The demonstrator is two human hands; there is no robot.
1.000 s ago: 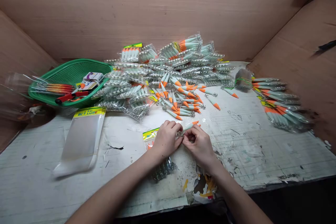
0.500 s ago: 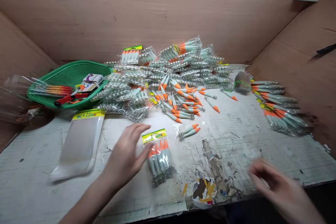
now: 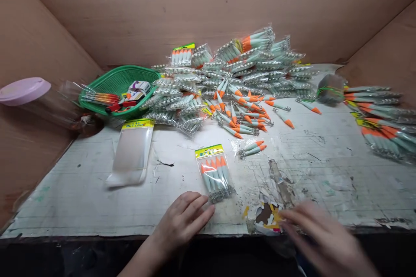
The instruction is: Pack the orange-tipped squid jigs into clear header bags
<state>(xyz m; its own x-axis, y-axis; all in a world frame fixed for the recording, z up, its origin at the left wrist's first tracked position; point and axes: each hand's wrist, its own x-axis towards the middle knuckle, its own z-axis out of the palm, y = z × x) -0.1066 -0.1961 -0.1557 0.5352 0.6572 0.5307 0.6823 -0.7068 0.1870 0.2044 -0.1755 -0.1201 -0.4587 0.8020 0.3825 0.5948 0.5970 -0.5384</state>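
Note:
A clear packet of squid lures (image 3: pixel 214 173), pale with orange tips under a yellow header card, lies flat on the worktable. Just below its hooked end is my left hand (image 3: pixel 185 218), fingers loosely bent and apart, holding nothing. My right hand (image 3: pixel 321 238) is smeared by motion at the front edge, its fingertips beside a torn patch (image 3: pixel 264 214) with yellow scraps. Whether those fingers grip anything cannot be made out. Two loose lures (image 3: pixel 251 149) lie beyond the packet to the right. A stack of empty header bags (image 3: pixel 133 151) rests to the left.
Filled lure packets (image 3: pixel 247 67) are heaped against the back panel, with loose lures (image 3: pixel 240 112) in front. A green basket (image 3: pixel 97 82) holds boxes and red-handled pliers. A clear jar with a pink lid (image 3: pixel 26 90) stands far left. More packets (image 3: pixel 383 134) lie at right.
My left hand has drawn back from the packet toward the front edge. The right hand has moved left to the torn patch. The view has shifted, so things sit further right.

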